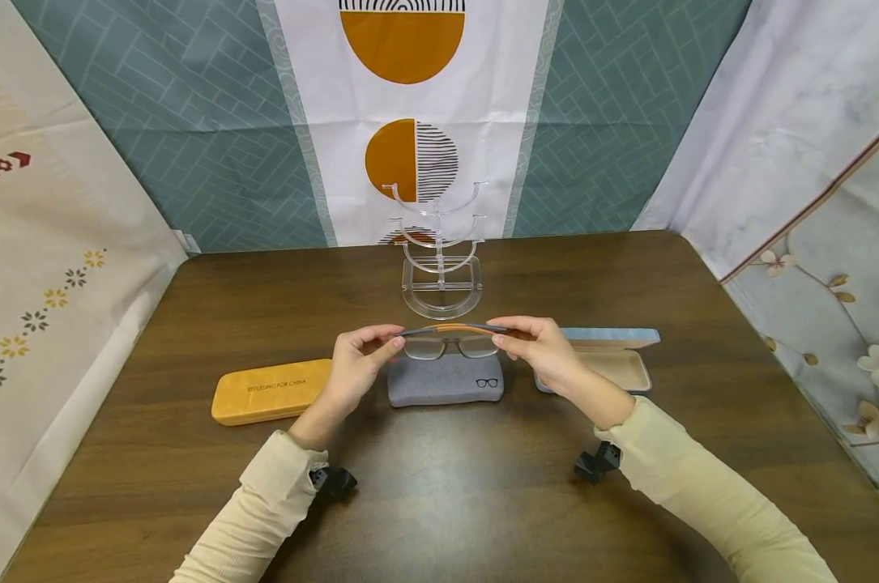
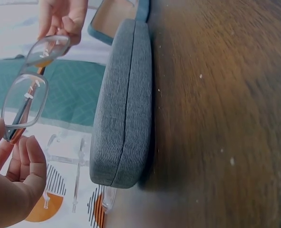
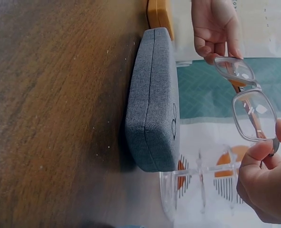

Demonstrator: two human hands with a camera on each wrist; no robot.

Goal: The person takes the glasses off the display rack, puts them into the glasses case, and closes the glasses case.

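left hand (image 1: 355,364), right hand (image 1: 544,352): fingertips pinched on either end of glasses (image 1: 450,342), held in the air above the grey case (image 1: 445,379) near mid-table (image 1: 439,502). risk: thin pinch slipping, frame dropping on the case; lenses smudged. orange case (image 1: 270,391) toward left edge, open blue case (image 1: 614,360) toward right. clear stand (image 1: 439,259) near far edge.

Legible text: "REFUELING FOR CHINA", embossed on the lid of the orange case (image 1: 271,392), toward the table's (image 1: 439,502) left edge. The grey case (image 1: 445,379) bears a small black spectacles symbol at its right end; no wording.
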